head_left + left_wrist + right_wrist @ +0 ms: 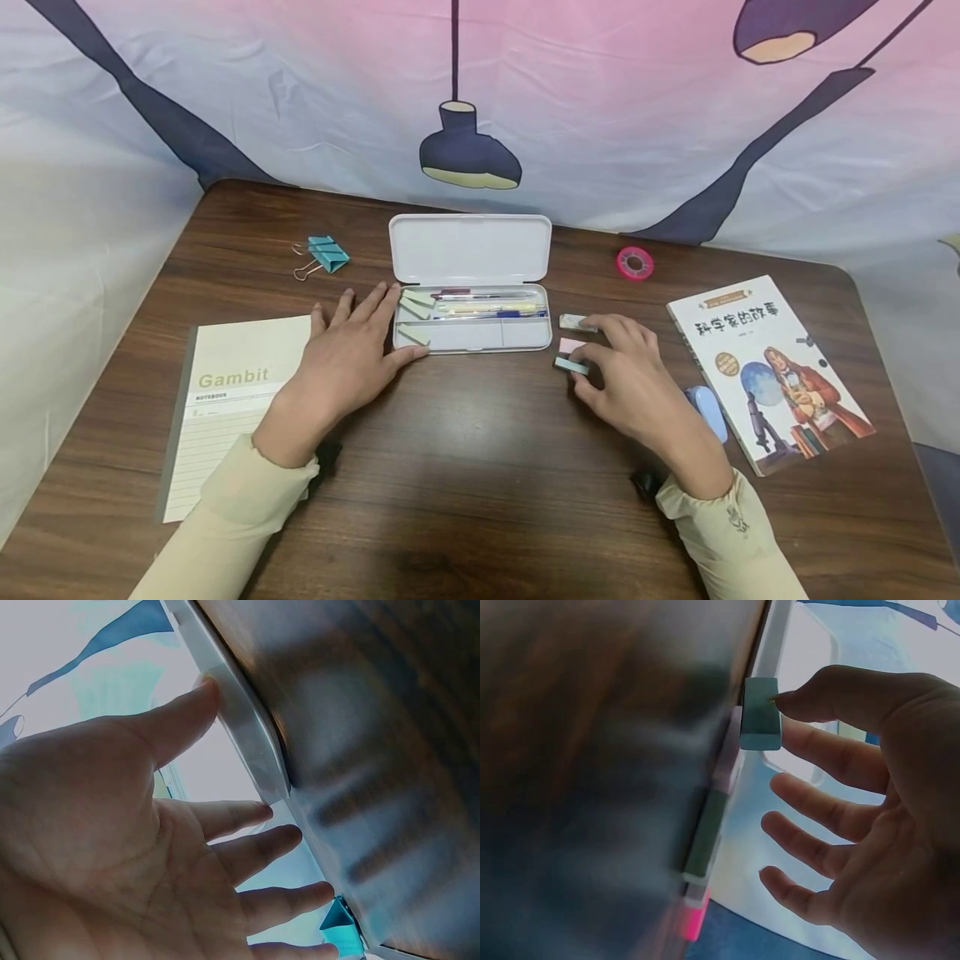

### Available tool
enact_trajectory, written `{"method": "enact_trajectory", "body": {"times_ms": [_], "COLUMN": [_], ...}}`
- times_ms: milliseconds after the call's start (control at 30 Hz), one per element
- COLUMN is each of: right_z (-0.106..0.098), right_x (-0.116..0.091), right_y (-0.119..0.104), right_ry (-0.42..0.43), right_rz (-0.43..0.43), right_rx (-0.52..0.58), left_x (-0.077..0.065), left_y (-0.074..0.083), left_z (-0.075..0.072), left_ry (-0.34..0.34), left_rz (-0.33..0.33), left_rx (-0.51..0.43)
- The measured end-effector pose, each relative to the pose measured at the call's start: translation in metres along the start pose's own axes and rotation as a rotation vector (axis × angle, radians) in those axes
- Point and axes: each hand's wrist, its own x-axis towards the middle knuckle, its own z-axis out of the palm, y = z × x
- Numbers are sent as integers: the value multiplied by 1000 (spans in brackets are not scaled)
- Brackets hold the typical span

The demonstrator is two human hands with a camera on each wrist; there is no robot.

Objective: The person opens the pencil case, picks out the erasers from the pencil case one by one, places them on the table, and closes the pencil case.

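Clock centred on the green block, 12 away from the wearer. The green block [572, 365] was at the near end of a short row; whether it touched the counter [465, 467] I could not tell. I logged the right hand [633, 375] pinching it, thumb against index finger, other fingers loose. At 12, just beside: pink block [572, 344]; beyond it, white block [574, 322]. At 10: pencil case [465, 337], lid raised, pens [491, 314] inside. At 9: left hand [341, 358], spread wide, thumb at the case's near edge. Further out, 1: pink tape roll [635, 262]; 3: book [765, 367]. I judged the step in hand to be taking up the green block; the next move called for a firm pinch and a lift sparing the pink block.
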Motion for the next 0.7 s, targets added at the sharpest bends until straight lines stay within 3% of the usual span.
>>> {"method": "enact_trajectory", "body": {"times_ms": [700], "right_z": [1], "right_x": [-6], "right_y": [1], "right_ry": [7], "right_rz": [-27], "right_rx": [-60], "left_x": [0], "left_y": [-1], "left_z": [1], "left_ry": [3], "left_rz": [4], "left_rx": [-1]}}
